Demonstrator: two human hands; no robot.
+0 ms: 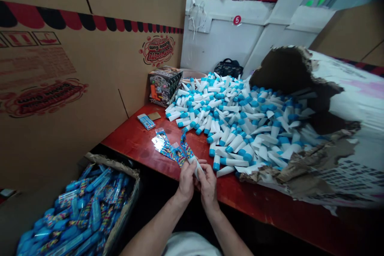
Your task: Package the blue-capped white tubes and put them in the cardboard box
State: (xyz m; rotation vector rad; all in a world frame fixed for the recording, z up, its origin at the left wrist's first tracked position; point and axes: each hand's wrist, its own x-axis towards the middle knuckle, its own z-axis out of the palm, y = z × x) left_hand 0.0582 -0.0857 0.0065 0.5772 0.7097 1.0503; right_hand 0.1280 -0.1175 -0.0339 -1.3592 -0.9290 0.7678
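Over the front edge of the red table, my left hand (186, 180) and my right hand (208, 182) meet around one white tube (195, 163), both closed on it. A colourful printed sleeve (186, 144) sticks up from the tube's far end; how far it covers the tube I cannot tell. Just beyond my fingers lie more flat, shiny printed sleeves (169, 150), spread in an overlapping row. To the right is a large heap of white tubes with blue caps (228, 116).
A torn carton (354, 128) lies on its side at the right, tubes spilling out onto the red table (138, 144). Lower left, an open box (132, 170) holds blue packs. A small blue-and-white packet (146, 121) and a printed box (164, 86) stand near the tall cardboard (105, 60).
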